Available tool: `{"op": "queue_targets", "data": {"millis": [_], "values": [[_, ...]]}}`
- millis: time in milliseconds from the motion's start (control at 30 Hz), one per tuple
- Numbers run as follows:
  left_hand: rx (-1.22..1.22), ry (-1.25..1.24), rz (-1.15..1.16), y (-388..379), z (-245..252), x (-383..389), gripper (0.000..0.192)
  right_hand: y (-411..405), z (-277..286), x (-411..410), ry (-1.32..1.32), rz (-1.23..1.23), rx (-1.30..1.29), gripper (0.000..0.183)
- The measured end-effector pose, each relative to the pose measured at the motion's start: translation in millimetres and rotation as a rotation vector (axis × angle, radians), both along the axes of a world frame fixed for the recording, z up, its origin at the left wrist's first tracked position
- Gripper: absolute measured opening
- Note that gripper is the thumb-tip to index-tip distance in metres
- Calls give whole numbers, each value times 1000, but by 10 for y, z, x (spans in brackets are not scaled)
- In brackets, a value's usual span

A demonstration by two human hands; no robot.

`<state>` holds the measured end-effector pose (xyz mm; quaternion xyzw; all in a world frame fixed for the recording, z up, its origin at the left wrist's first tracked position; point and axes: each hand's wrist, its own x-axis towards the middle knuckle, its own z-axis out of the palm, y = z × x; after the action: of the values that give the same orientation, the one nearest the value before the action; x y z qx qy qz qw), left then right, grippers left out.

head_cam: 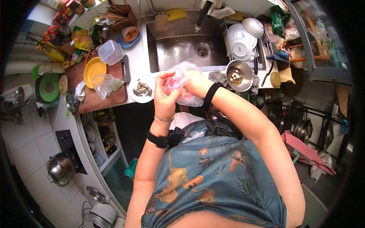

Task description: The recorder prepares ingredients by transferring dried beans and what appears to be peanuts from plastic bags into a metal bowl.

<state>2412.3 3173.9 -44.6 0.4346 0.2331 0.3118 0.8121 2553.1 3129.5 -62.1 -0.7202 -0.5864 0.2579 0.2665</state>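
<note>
My left hand (166,95) grips one side of a thin, crumpled plastic bag (189,100) in front of the sink. On the bag's other side, my right hand (196,82) is closed on it, its fingers partly hidden by the plastic. Something pinkish shows through the bag; I cannot tell what it is. Close to my left hand, a white plate (141,98) bears small dark pieces of food. To the right of my hands, a steel bowl (250,76) holds brown grains or beans with pale pieces on top.
A stainless steel sink (176,51) lies beyond my hands, under a black faucet (203,17). At left, a wooden cutting board (115,95) carries a yellow plate (95,68), a clear plastic bag (104,87) and a plastic container (110,52). White dishes (241,38) stand at the sink's right.
</note>
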Motion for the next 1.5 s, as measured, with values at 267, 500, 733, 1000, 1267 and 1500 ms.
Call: {"op": "queue_targets", "data": {"millis": [267, 500, 733, 1000, 1267, 1500], "values": [[-6, 38, -8, 103, 49, -21, 46, -111, 113, 238, -56, 200, -124, 13], [17, 133, 19, 106, 52, -33, 45, -595, 533, 523, 896, -184, -76, 15], [244, 264, -53, 161, 3, -52, 38, -1535, 309, 1404, 620, -658, 16, 15], [996, 466, -591, 181, 273, -192, 115, -2147, -510, 1576, 504, -1004, -205, 35], [1534, 746, -662, 24, -27, -60, 62, -1310, 107, 626, 397, -386, -180, 81], [1539, 944, -939, 173, 35, 489, 25, -806, 150, 248, -4, -69, 82, 59]]}}
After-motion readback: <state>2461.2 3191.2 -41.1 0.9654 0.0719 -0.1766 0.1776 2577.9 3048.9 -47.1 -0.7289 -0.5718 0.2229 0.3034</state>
